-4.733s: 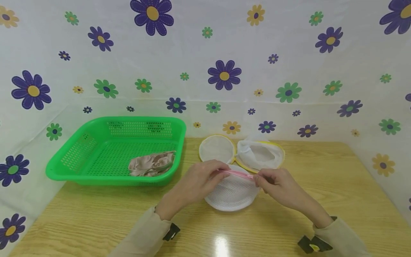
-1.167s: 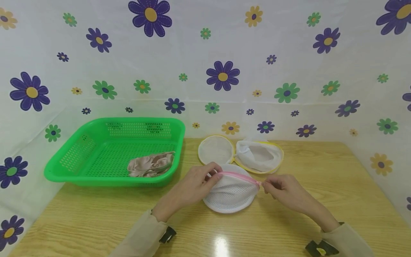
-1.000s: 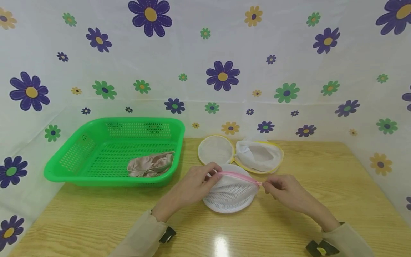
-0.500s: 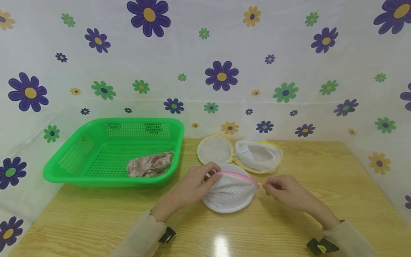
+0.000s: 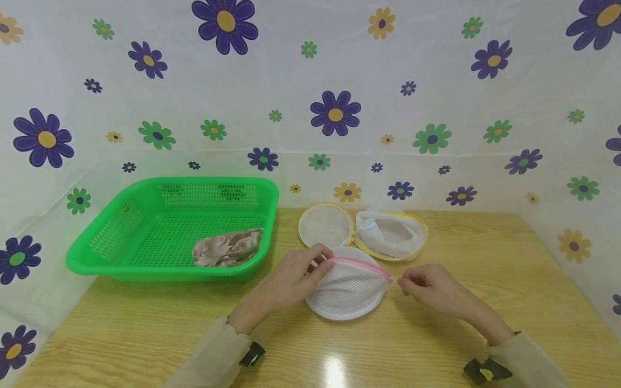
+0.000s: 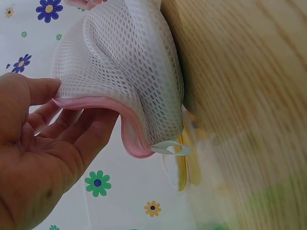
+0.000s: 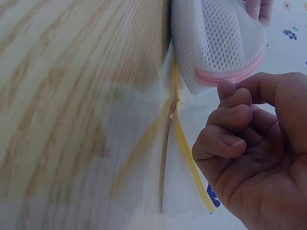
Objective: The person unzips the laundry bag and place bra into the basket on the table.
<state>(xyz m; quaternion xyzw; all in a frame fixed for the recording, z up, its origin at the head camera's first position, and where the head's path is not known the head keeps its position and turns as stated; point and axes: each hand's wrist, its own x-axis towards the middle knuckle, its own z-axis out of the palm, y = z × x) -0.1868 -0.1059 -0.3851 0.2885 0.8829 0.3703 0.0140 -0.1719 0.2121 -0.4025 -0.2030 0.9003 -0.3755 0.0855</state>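
Observation:
A round white mesh laundry bag [image 5: 346, 296] with a pink zipper [image 5: 361, 264] rests on the table between the hands. At its left side my left hand [image 5: 291, 283] pinches the zippered edge. In the left wrist view, that hand's thumb [image 6: 45, 90] lies on the mesh [image 6: 115, 57] with the fingers beneath the pink zipper [image 6: 96, 102]. My right hand [image 5: 432, 288] pinches at the zipper's right end. In the right wrist view, the right hand [image 7: 259, 148] has its other fingers curled; its fingertips cover most of the zipper pull.
Behind the bag lies an opened yellow-trimmed white mesh bag, its round flap [image 5: 326, 226] left of its body [image 5: 388, 234]. A green perforated basket [image 5: 172, 272] stands at left, holding a crumpled beige satiny cloth [image 5: 228, 248]. A flower-print sheet [image 5: 310, 81] hangs behind the table.
Since the oldest frame, my right hand has moved right and nearer along the zipper to its end, and my left hand slightly left. Over the last second both hands have stayed nearly still.

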